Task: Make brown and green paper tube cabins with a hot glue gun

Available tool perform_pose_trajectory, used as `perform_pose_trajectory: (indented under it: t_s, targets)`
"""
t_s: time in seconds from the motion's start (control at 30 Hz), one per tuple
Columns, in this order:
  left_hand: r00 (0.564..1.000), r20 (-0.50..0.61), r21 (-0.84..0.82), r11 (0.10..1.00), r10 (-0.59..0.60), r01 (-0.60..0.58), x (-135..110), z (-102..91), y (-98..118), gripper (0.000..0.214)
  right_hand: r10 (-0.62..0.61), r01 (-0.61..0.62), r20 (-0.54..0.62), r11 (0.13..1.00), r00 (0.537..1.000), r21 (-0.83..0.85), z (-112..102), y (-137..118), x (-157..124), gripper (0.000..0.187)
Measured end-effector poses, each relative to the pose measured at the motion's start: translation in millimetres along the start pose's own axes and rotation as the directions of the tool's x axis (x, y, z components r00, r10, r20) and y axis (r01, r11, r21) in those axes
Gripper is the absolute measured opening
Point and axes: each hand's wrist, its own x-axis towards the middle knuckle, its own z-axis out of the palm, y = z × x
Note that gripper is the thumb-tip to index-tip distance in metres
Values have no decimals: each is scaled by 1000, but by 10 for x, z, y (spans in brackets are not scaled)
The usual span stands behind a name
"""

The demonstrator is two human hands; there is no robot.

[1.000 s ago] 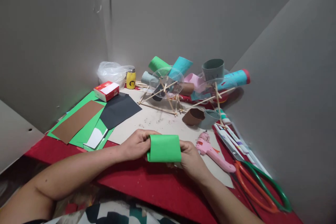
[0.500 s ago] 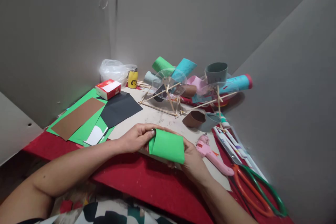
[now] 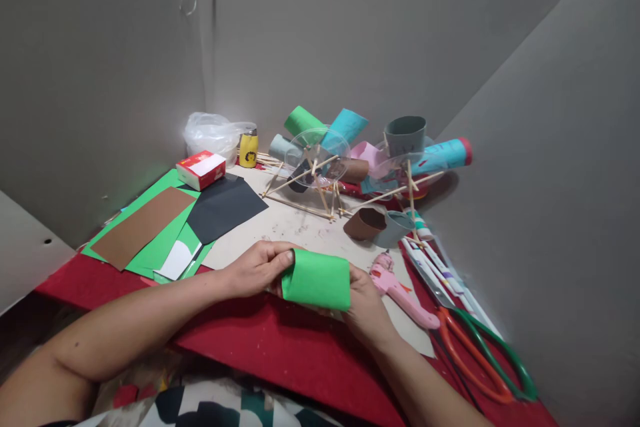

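Between my two hands is a piece of green paper [image 3: 316, 280], curved round into a loop or tube, above the table's front edge. My left hand [image 3: 263, 267] pinches its left end, thumb on top. At the right end my right hand [image 3: 365, 300] grips it, with most of the fingers hidden behind the paper. Just right of my right hand lies a pink glue gun [image 3: 403, 293]. Beyond the hands stand a brown paper tube [image 3: 365, 223] and a grey paper tube [image 3: 394, 229], side by side.
Behind is a stick-framed wheel [image 3: 315, 159] with coloured paper tubes. Large scissors [image 3: 480, 347] and several markers [image 3: 443, 267] lie at right. To the left are green sheets [image 3: 155, 247], a brown strip [image 3: 143, 223], black paper [image 3: 227, 207] and a red box [image 3: 201, 170]. Walls enclose the table.
The view has shifted slightly, so the table's things sit a little further left. Both hands keep hold of the green paper, which has hardly moved.
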Motion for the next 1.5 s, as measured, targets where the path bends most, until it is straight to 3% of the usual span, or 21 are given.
perform_pose_trajectory:
  t_s: [0.23,0.37,0.67,0.9,1.07,1.17,1.27,1.3,1.37,1.43,1.5]
  targets:
    - [999,25,-135,990,-44,47,18,49,16,42,-43,43,-29,999,999,-8,-27,-13,9,12]
    - [998,25,-215,974,-62,66,33,90,-60,43,0,0,3,1000,1000,-1,-54,16,0,15]
    - [1000,-11,-26,999,-18,18,-3,83,-92,49,-81,78,-47,994,996,-76,-75,29,8,11]
    - [997,-41,-199,978,-72,63,31,111,-48,37,-52,50,-31,995,998,-85,-42,-6,-10,4]
    - [993,-4,-281,953,-119,113,41,109,-78,35,-79,78,-8,989,997,-123,-10,-14,-9,3]
    - [996,-37,-219,973,-84,74,27,101,-74,34,-129,127,1,978,992,-165,11,-64,-13,7]
    - [977,-193,80,993,96,-81,8,50,-58,28,-264,244,-80,948,961,-204,-7,-133,-12,16]
    - [950,-239,231,962,201,-145,4,23,-57,25,-307,279,-124,939,944,-203,-23,-152,-11,19]
    - [872,-233,524,811,430,-260,-1,-39,-67,22,-339,311,-192,936,921,-164,-55,-178,-11,23]
    - [787,-124,714,605,604,-352,-1,-93,-93,24,-294,279,-188,955,937,-99,-71,-191,-17,28]
    - [714,3,807,420,700,-415,1,-126,-128,27,-203,200,-118,979,972,-32,-63,-198,-33,32]
